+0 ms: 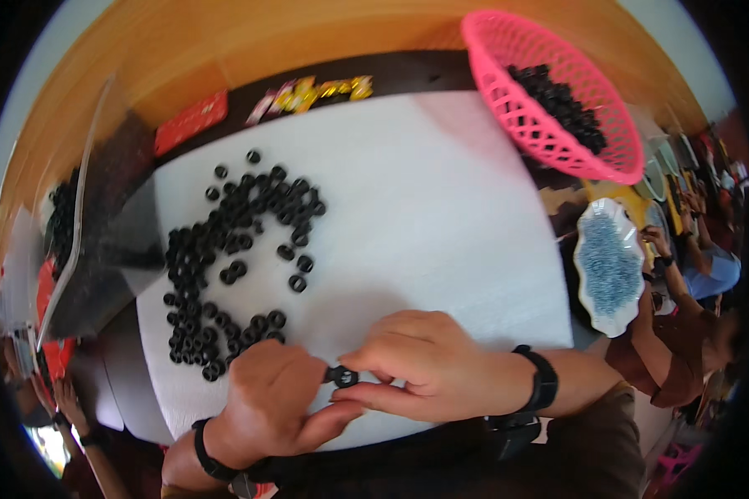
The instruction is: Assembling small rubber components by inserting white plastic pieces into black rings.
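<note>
A small black plastic piece (343,377) with a light mark on its face is held between my two hands, just above the near edge of the white mat (441,216). My right hand (420,366) pinches it between thumb and fingertips. From the other side my left hand (275,395) closes on its left end, and the fingers there are partly hidden by the back of the hand. Many short black ring-like parts (262,200) lie loose in a curved heap on the mat's left half. A few stray rings (298,284) sit nearest my hands.
Top right, a pink lattice basket (516,116) holds black parts. Below it stands a white scalloped dish (582,287) of small bluish pieces. A clear plastic bin (81,200) borders the left side. Wrapped packets (324,90) and a red packet (191,123) lie behind. Other people's hands (71,403) show both sides.
</note>
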A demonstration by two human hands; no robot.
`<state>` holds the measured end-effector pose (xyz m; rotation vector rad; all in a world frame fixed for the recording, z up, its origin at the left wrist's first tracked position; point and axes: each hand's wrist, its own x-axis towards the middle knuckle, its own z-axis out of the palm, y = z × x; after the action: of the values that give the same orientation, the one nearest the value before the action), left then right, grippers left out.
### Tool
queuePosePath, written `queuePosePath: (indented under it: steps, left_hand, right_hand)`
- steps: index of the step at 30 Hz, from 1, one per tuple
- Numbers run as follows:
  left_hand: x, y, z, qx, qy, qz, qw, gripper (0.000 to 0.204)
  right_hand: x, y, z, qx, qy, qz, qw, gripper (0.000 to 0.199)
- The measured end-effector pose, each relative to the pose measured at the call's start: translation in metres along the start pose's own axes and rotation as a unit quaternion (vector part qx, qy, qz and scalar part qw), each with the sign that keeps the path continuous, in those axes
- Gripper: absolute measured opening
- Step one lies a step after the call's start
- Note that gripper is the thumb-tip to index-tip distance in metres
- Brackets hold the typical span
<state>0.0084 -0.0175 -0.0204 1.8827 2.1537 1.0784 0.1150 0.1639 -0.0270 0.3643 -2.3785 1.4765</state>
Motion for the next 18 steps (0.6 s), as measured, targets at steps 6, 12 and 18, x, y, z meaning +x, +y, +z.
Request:
queuePosePath:
  steps: [6, 12, 18]
  left_hand:
    - [-0.003, 0.004, -0.011, -0.017, 0.038, -0.028, 0.999, 0.026]
    - [-0.001, 0.001, -0.01, -0.014, 0.034, -0.034, 0.999, 0.018]
    - [0.002, 0.001, -0.007, 0.02, 0.016, -0.029, 0.999, 0.017]
  right_hand:
    - [0.006, -0.008, -0.024, 0.157, 0.149, 0.138, 0.966, 0.021]
    - [0.037, -0.008, -0.129, 0.411, 0.382, 0.098, 0.822, 0.041]
    - [0.031, -0.002, -0.107, 0.478, 0.352, 0.193, 0.781, 0.046]
